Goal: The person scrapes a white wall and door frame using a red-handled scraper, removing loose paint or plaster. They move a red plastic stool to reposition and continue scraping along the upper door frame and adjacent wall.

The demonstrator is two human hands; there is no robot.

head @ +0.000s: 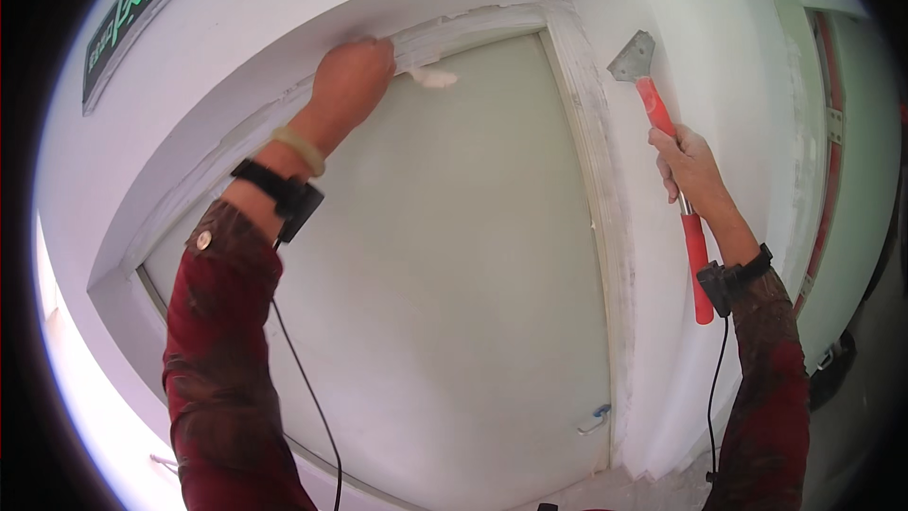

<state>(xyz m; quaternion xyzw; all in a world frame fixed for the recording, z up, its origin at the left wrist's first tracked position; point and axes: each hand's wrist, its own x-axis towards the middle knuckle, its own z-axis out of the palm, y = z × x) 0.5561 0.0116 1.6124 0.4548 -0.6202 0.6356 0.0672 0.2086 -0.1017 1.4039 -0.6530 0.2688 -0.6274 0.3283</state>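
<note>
My left hand (355, 78) is raised to the top strip of the white door frame (489, 21); its fingers are curled and partly hidden, so a hold on anything cannot be made out. A pale, blurred scrap (434, 78) shows just right of these fingers, against the top of the closed door (454, 241). My right hand (688, 163) grips a long-handled scraper (656, 110) by its red and metal handle, right of the frame. The scraper's flat metal head points up, close to the white wall. Whether the head touches the wall cannot be told.
A green-lit exit sign (135, 7) is at the upper left of the wall. The door's lever handle (596, 420) is low on its right side. Further right stands another door (862, 156) with red strips and metal plates along its edge. Black cables hang from both wrist straps.
</note>
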